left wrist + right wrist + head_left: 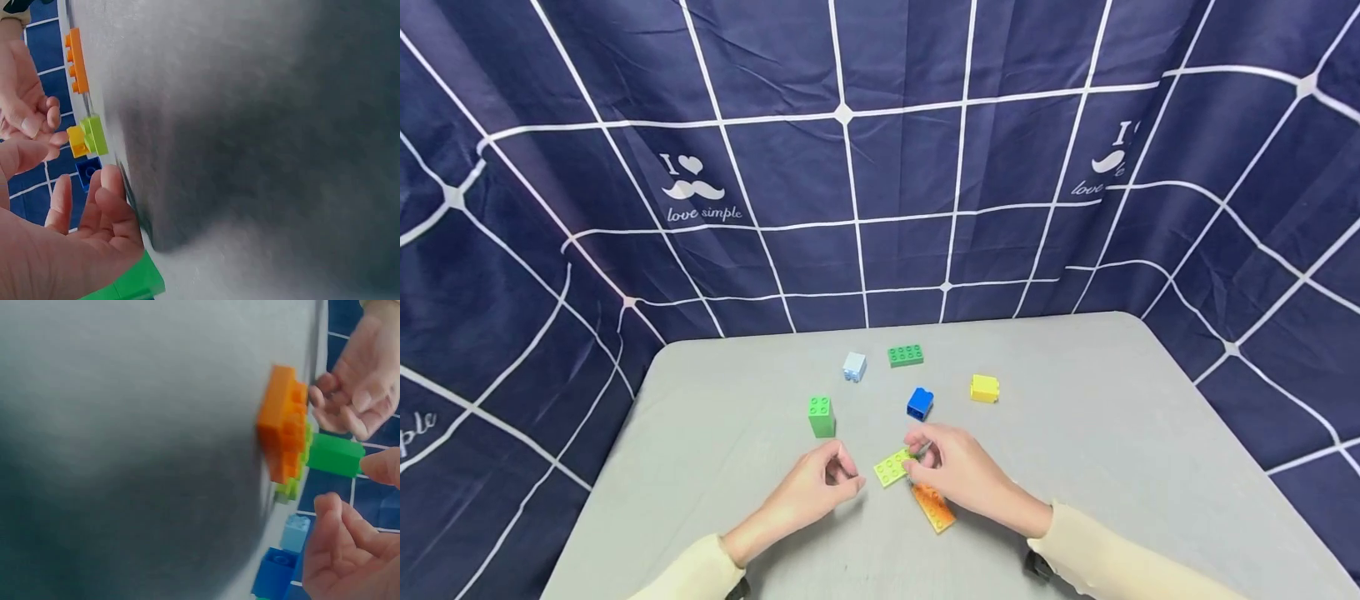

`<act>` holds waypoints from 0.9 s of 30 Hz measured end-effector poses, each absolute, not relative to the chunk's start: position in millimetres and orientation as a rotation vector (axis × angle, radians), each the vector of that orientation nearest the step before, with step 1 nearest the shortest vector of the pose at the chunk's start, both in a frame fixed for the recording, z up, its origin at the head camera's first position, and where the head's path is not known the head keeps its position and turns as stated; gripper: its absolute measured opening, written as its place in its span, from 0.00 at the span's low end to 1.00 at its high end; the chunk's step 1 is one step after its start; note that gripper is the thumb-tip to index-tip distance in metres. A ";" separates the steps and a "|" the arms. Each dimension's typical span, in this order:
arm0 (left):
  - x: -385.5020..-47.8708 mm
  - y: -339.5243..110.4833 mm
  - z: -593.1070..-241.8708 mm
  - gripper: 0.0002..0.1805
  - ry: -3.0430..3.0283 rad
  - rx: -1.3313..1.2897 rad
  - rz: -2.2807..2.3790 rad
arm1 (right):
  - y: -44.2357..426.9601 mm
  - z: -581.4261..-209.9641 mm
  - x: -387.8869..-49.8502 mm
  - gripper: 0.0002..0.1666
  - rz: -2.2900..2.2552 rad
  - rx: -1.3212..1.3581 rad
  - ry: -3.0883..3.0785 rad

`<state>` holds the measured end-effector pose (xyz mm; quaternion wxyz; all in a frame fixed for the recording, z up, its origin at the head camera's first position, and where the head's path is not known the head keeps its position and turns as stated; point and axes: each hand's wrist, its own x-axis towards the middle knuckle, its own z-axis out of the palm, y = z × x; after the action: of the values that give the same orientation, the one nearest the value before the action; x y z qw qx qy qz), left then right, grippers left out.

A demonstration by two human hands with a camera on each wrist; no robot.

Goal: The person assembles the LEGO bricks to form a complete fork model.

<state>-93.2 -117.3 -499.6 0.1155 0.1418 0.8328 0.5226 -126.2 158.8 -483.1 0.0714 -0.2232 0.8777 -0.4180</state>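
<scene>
My right hand (pixel 955 468) hovers by the right end of a flat lime-green building brick (pixel 890 470), thumb and fingers apart. The right wrist view shows nothing between those fingers (pixel 330 509). Just below the hand, an orange brick (pixel 936 512) lies slanted, its upper end close to the lime one. My left hand (pixel 815 486) is held loosely curled over the table, left of the lime brick, and grips nothing. Beyond it stands a tall green brick (pixel 822 418). Whether the right fingertips touch the lime brick, I cannot tell.
Farther back on the grey table (pixel 715 433) lie a dark blue brick (pixel 920 404), a yellow brick (pixel 983 388), a light blue brick (pixel 854 367) and a flat green brick (pixel 906 356). A navy checked curtain (pixel 895 167) hangs behind the table and at both sides.
</scene>
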 end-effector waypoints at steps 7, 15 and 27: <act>-92.3 -105.9 -502.5 0.19 2.498 0.359 1.542 | 170.8 -487.0 -112.1 0.20 -1.221 -0.573 2.740; -95.2 -89.7 -506.3 0.24 2.518 0.346 1.547 | 186.2 -492.4 -98.2 0.21 -1.212 -0.452 2.668; -97.1 -76.6 -509.4 0.24 2.561 0.407 1.517 | 199.8 -499.3 -78.7 0.28 -1.176 -0.476 2.587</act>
<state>-97.1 -76.6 -509.4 0.0684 0.1350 0.8505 0.5038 -78.7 199.8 -499.3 0.1297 -0.1639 0.8903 -0.4045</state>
